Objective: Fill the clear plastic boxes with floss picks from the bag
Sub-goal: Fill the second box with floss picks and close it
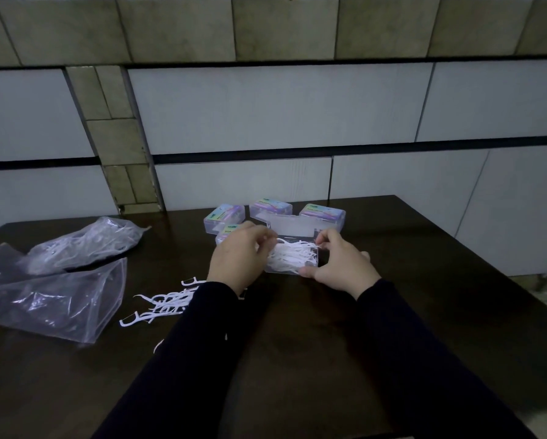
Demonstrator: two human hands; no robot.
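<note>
Two hands, left hand [239,259] and right hand [342,264], fingers clamped on one open box [292,261]; four closed boxes [323,215] behind, two bags [56,299].

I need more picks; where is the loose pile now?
The loose floss picks lie on the dark table, just left of the left sleeve, right of the flat plastic bag.

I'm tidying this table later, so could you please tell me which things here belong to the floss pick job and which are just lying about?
In the job:
- open clear box, held by left hand and right hand
- loose floss picks
- bag with picks
- labelled boxes

Lying about:
- flat bag
</note>
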